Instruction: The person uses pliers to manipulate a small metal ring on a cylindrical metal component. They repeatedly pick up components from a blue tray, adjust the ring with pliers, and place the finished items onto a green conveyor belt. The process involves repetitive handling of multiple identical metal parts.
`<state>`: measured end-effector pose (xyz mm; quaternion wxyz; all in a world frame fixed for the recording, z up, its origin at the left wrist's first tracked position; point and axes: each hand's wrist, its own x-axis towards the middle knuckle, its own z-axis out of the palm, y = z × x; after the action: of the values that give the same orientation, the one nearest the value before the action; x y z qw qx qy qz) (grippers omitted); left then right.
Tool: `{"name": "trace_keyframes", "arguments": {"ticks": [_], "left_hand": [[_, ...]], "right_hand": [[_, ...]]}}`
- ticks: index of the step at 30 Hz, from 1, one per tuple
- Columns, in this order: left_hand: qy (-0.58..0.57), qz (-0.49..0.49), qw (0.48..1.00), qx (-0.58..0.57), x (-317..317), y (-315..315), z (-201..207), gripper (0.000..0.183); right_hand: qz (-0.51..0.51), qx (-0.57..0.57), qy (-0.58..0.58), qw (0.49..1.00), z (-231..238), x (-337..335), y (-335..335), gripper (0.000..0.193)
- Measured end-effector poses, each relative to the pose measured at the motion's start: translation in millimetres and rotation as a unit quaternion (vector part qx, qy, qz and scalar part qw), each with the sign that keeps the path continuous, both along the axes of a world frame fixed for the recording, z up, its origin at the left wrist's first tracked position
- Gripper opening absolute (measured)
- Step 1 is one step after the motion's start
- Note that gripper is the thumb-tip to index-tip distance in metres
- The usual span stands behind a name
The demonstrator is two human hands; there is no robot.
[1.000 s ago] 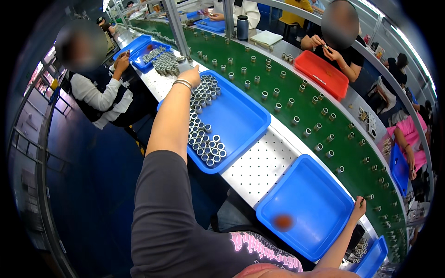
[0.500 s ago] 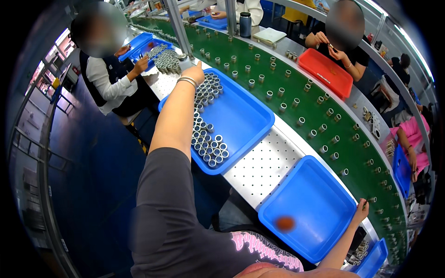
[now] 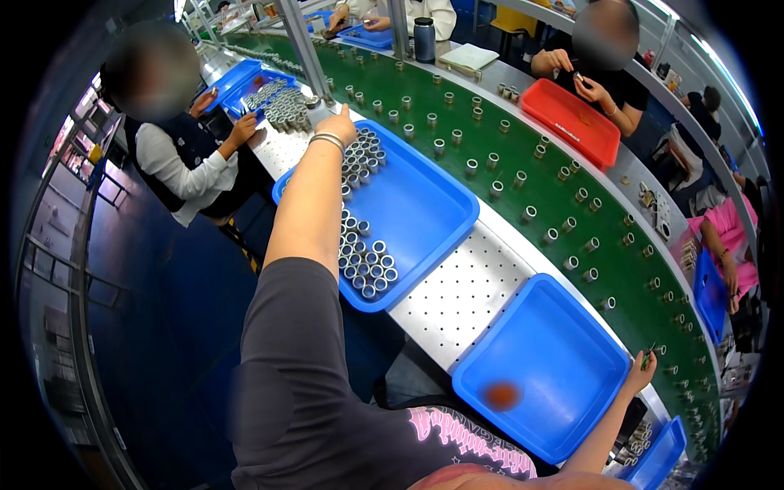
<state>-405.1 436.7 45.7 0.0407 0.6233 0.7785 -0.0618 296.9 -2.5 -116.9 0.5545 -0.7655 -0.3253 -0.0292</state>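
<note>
My left arm reaches far across a large blue tray (image 3: pixel 412 204) with many short metal sleeves (image 3: pixel 359 265) packed along its left side. My left hand (image 3: pixel 336 128) is at the tray's far-left rim, over the sleeves, thumb side up; its other fingers are hidden, so what it grips cannot be made out. Out to the right, my right hand (image 3: pixel 639 376) is closed around a slim dark-green tool (image 3: pixel 646 359) with a thin tip, close to a sleeve (image 3: pixel 660 349) on the green belt. A second blue tray (image 3: pixel 539 359) in front of me shows a blurred orange spot.
The curved green conveyor belt (image 3: pixel 523 216) carries many upright sleeves. Between the trays lies a perforated metal surface (image 3: pixel 449 298). A metal post (image 3: pixel 300 49) rises near my left hand. Co-workers sit left and across, beside a red tray (image 3: pixel 572 122) and a dark bottle (image 3: pixel 425 39).
My view has shifted slightly. My left hand stays at the tray's far rim. My right hand has turned a little, showing more of the green tool. The person at left has changed posture slightly.
</note>
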Motion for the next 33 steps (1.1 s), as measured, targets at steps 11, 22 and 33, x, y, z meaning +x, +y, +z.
{"name": "trace_keyframes", "arguments": {"ticks": [11,22,33], "left_hand": [[0.005,0.007,1.0,0.015,2.0,7.3,-8.5,0.073],[0.001,-0.003,1.0,0.029,-4.9,6.7,-2.8,0.072],[-0.006,0.01,0.994,0.105,-47.8,16.2,17.0,0.067]], "right_hand": [[-0.012,-0.072,-0.029,0.997,5.2,-0.4,-2.3,0.036],[-0.006,-0.123,-0.059,0.991,6.8,-1.1,-1.0,0.033],[0.001,-0.128,-0.059,0.99,5.8,0.7,0.8,0.032]]}}
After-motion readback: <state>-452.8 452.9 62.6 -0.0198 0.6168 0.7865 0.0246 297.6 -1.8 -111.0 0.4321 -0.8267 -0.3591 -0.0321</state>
